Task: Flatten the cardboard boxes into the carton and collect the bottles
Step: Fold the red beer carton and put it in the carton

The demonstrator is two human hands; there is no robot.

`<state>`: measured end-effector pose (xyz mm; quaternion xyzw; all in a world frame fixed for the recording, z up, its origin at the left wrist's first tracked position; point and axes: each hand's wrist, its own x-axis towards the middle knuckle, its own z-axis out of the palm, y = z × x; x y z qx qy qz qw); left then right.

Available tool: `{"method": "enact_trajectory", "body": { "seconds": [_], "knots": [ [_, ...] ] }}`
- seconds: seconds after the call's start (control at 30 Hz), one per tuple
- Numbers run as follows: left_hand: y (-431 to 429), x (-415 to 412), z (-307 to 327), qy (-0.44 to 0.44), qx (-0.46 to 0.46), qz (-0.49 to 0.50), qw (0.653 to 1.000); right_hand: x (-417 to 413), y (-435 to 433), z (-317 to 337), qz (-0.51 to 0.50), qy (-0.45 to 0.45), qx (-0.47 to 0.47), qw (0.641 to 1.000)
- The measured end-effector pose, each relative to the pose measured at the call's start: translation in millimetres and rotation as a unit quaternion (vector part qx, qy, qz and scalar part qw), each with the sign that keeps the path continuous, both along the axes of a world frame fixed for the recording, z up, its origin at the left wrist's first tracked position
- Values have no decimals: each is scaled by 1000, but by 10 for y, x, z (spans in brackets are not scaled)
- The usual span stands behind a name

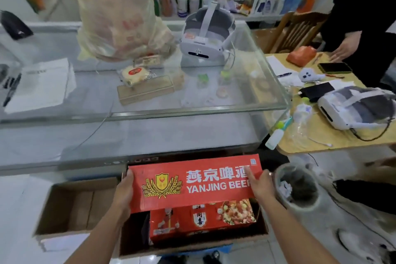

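I have the red beer box (194,184) held between both hands, my left hand (124,194) closed on its left edge and my right hand (262,184) pressed along its right end with the fingers spread over the printed face. It hangs just above the open carton (192,244) on the floor. I judge I am early in the job: the beer box looks folded thin but is not yet laid down, and a second red box (201,221) sits in the carton beneath it with its full shape, so it looks not yet flattened. Another open carton (72,206) stands just to the left. The bottles (188,0) line the shelf beyond the glass tabletop (192,111), none collected as far as I can see.
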<state>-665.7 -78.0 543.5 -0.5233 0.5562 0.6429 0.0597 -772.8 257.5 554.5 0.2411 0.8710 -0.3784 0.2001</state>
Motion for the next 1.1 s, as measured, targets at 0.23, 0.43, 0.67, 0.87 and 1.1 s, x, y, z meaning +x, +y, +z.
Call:
{"method": "enact_trajectory", "body": {
  "seconds": [0.23,0.43,0.67,0.87,1.1],
  "knots": [
    [257,441,-333,-61,-77,-31,995,248,470,-1010,32,-62,-43,997],
    [372,126,-181,-96,-109,-25,989,73,212,-529,5,-65,-43,997],
    [-90,83,-234,-156,-148,38,976,-28,-287,-737,46,-131,-44,989],
    [-93,38,-889,-146,-66,14,987,-55,-134,-971,-4,-122,-23,992],
    [378,-304,-1326,-129,-19,-44,990,-357,634,-1734,-41,-103,73,991]
  ]
}}
